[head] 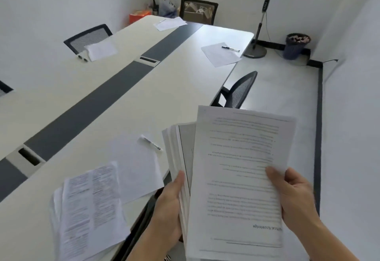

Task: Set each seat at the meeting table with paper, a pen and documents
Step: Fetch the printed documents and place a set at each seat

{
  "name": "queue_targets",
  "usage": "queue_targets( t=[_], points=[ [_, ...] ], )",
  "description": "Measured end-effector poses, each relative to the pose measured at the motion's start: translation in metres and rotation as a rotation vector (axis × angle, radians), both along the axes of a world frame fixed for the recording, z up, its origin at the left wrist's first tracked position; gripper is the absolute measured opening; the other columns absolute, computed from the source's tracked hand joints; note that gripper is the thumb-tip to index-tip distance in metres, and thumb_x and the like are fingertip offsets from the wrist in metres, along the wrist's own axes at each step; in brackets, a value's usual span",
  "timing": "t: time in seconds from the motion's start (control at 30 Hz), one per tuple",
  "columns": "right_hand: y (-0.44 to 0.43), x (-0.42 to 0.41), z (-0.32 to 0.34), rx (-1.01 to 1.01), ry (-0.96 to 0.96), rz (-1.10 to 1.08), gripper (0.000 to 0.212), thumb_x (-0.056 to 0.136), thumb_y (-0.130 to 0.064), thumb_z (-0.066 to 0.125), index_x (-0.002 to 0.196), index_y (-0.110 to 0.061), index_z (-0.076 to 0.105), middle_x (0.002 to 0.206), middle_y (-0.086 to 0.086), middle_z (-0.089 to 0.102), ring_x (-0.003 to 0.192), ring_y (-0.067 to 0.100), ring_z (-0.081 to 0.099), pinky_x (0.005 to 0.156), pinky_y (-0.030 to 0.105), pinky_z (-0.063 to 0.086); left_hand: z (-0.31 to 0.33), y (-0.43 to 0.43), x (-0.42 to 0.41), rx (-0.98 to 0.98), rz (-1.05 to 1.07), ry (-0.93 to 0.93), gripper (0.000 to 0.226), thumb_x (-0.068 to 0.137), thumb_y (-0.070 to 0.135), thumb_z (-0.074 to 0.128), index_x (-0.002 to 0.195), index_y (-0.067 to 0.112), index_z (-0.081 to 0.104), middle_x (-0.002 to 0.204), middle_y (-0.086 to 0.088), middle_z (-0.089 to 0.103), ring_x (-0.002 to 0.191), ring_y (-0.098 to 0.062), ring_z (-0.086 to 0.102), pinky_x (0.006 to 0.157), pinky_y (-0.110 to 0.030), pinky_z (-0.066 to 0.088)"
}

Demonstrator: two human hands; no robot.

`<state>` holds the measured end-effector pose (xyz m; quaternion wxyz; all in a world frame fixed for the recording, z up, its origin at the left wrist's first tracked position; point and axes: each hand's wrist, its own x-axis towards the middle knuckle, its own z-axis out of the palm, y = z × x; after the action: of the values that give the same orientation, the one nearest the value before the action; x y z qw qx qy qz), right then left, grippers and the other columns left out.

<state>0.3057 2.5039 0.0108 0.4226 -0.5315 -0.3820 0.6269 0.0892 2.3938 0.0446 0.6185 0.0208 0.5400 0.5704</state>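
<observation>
Table (pixel 102 100) spreads toward ten o'clock; my left hand (pixel 167 205) grips the stack (pixel 174 153), right hand (pixel 294 197) pinches the top sheet (pixel 236 168).

At the far right you have a pale pedestal fan (pixel 263 11) standing on a round grey base, with a dark mesh waste bin (pixel 296 45) full of scraps near it on the floor. In the far left corner you can see an orange box (pixel 137 15), a clear plastic bag (pixel 167 6) and a brown cardboard box (pixel 196 13) close together.
</observation>
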Motion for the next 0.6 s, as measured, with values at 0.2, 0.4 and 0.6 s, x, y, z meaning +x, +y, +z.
queue_targets(
  t=[0.2,0.4,0.6],
  points=[
    [0.048,0.051,0.002,-0.031,0.117,-0.062,0.023,0.067,-0.023,0.077,0.083,-0.007,0.074,0.09,0.012,0.077,0.071,0.023,0.074,0.056,0.03,0.059,0.008,0.059,0.04,0.01,-0.031,0.017,0.043,0.09,0.038,0.049,0.117,0.008,0.066,0.113,-0.02,0.07,0.106,-0.039,0.066,0.102,-0.056,0.043],
    [0.106,0.058,-0.008,-0.139,0.176,-0.086,0.014,0.09,-0.01,0.06,0.101,-0.006,0.068,0.092,0.01,0.078,0.075,0.025,0.075,0.059,0.034,0.061,0.003,0.128,0.041,-0.03,-0.065,0.133,0.047,0.085,0.038,0.058,0.12,0.008,0.058,0.108,-0.018,0.072,0.101,-0.038,0.068,0.094,-0.053,0.05],
    [0.2,0.059,-0.017,-0.226,0.312,-0.189,0.029,0.094,-0.01,0.054,0.121,-0.007,0.061,0.113,0.01,0.072,0.09,0.024,0.074,0.062,0.033,0.062,-0.007,0.227,0.02,0.05,-0.119,0.079,0.04,0.092,0.033,0.05,0.112,0.002,0.065,0.103,-0.02,0.074,0.089,-0.034,0.072,0.074,-0.042,0.06]
  ],
)
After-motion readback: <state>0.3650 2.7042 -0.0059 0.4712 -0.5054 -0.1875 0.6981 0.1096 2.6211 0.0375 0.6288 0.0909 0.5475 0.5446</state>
